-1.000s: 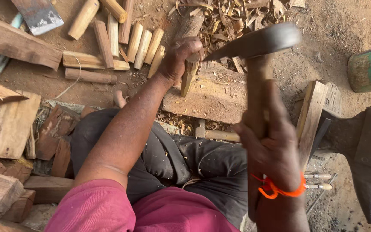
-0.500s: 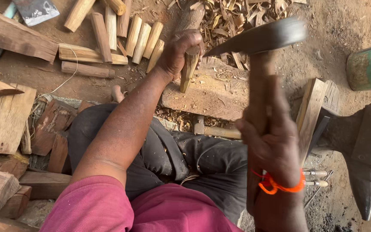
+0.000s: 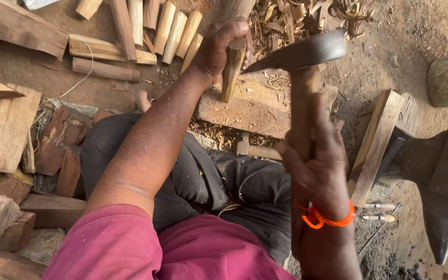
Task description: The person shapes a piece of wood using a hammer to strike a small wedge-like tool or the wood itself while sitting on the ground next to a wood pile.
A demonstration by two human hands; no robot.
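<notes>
My left hand (image 3: pixel 219 49) grips a short wooden stick (image 3: pixel 232 72) and holds it upright on a flat wooden chopping block (image 3: pixel 245 109). My right hand (image 3: pixel 315 166), with an orange band at the wrist, is closed on the wooden handle of an adze-like hatchet (image 3: pixel 302 54). Its dark metal blade is raised, with its edge close to the stick's upper right side. I sit on the ground with my legs in dark trousers under my arms.
Several shaped wooden sticks (image 3: pixel 167 31) lie in a row behind the block. Wood shavings (image 3: pixel 296 15) are scattered at the top. Rough wood blocks (image 3: pixel 6 129) pile on the left. A metal anvil (image 3: pixel 447 186) and a plank (image 3: pixel 377 140) stand at the right.
The hatchet head has dropped slightly and come closer to the stick. My left hand keeps the stick upright on the block; the view shifted a little.
</notes>
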